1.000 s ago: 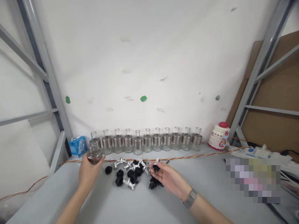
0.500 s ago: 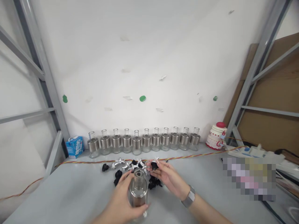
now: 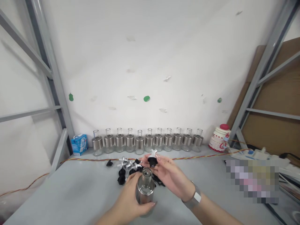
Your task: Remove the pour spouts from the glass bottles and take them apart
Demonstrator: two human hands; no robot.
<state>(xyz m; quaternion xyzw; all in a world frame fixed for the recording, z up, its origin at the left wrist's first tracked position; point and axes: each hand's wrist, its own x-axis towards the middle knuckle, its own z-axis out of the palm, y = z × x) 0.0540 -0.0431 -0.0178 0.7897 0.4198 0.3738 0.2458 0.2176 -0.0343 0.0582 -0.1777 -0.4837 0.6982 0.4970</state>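
My left hand [image 3: 127,200] is wrapped round a glass bottle [image 3: 145,187] with a steel sleeve. Its neck is uncapped and faces up towards me; whether the base touches the table is hidden. Between the fingertips of my right hand [image 3: 172,178] is a bottle stopper [image 3: 152,160] with a black ribbed plug and a silvery top. The plug points down, just above and slightly right of the bottle's mouth, apart from it. Behind my hands lies a loose pile of silvery stopper tops [image 3: 127,164] and black plugs [image 3: 121,179], partly covered by the bottle and fingers.
Several matching uncapped bottles [image 3: 140,143] stand in a row along the wall. A twisted red-yellow wire [image 3: 93,159] crosses before them. A blue carton [image 3: 79,144] stands left, a white-and-red jar [image 3: 219,139] right, near a power strip [image 3: 262,154] and a blurred flat item [image 3: 253,181].
The stopper in my right hand has turned so its silvery top shows more clearly, close to the bottle's mouth. The view has shifted slightly left. My left hand keeps its grip on the bottle.
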